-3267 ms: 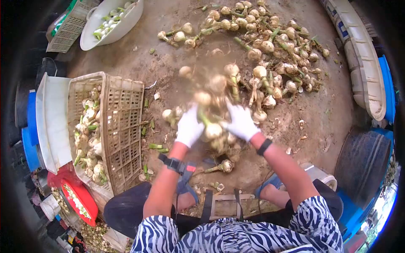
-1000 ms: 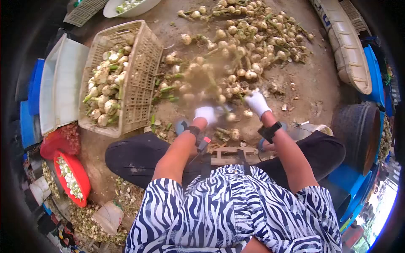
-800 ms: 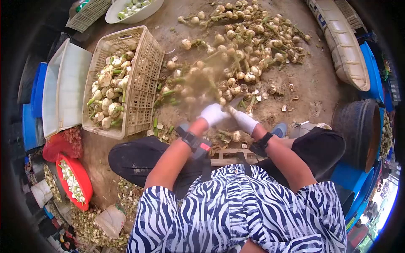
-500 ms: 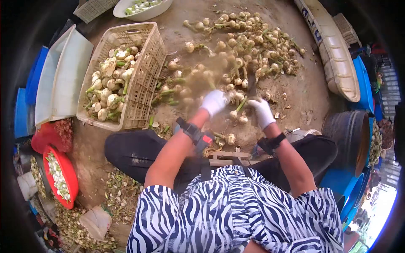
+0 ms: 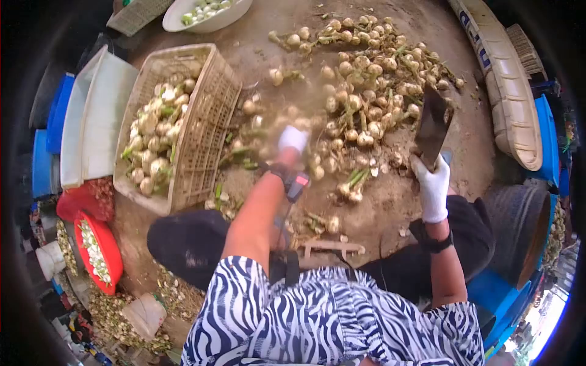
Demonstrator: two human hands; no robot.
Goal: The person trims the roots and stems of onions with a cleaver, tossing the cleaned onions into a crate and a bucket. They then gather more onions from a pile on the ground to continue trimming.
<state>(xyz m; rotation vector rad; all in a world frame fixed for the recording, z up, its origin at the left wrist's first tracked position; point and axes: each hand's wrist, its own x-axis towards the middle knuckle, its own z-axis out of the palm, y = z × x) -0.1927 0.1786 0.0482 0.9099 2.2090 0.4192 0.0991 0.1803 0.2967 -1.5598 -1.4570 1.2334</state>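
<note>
My right hand (image 5: 432, 186), in a white glove, is wrapped round the handle of a broad cleaver (image 5: 433, 125), its blade pointing away from me. At the near edge of the garlic pile (image 5: 372, 91), my left hand (image 5: 293, 139), also gloved in white, reaches over some blurred bulbs. Its fingers are smeared and partly hidden, so any hold is unclear. A few bulbs with green stems (image 5: 352, 185) lie on the ground between my hands. Left of them stands a plastic crate (image 5: 204, 116) with trimmed bulbs (image 5: 152, 143) inside.
A red basin (image 5: 113, 244) of pale pieces and a white tub (image 5: 101, 116) stand at the left. White basin (image 5: 217, 23) is at the top. A long cream plastic trough (image 5: 506, 91) and a dark barrel (image 5: 516, 229) are on the right. Low wooden piece (image 5: 332, 246) lies before me.
My hands have moved apart: the left one away to the left, the right one to the right and back. The cleaver now shows plainly, raised in my right hand.
</note>
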